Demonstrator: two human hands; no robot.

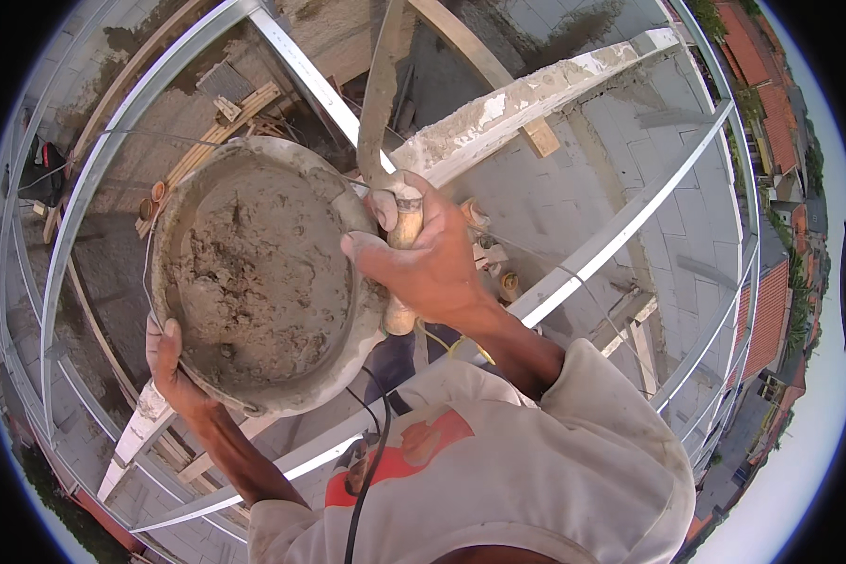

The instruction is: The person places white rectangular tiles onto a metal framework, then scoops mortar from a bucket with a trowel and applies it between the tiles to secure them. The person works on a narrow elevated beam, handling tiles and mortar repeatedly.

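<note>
A round mortar-crusted bucket (371, 299) is in front of me at left of centre, holding lumpy wet grey mortar (263, 268). My left hand (166, 362) is closed on the bucket's near left rim, thumb on top and the other fingers hidden outside it. At the opposite side, my right hand (428, 254) is wrapped round the worn wooden handle of a trowel (406, 221). Its grey, mortar-coated blade (378, 103) points away from me and shows nearly edge-on. The right thumb lies close to the bucket's rim; whether it touches is unclear.
Shiny metal framing bars (620, 226) surround me. A mortar-smeared concrete beam (526, 108) runs off to the far right, with a wooden board (540, 136) under it. Planks (221, 132) lie far below at left. A dark cable (367, 470) hangs over my shirt. Red roofs (771, 320) show at right.
</note>
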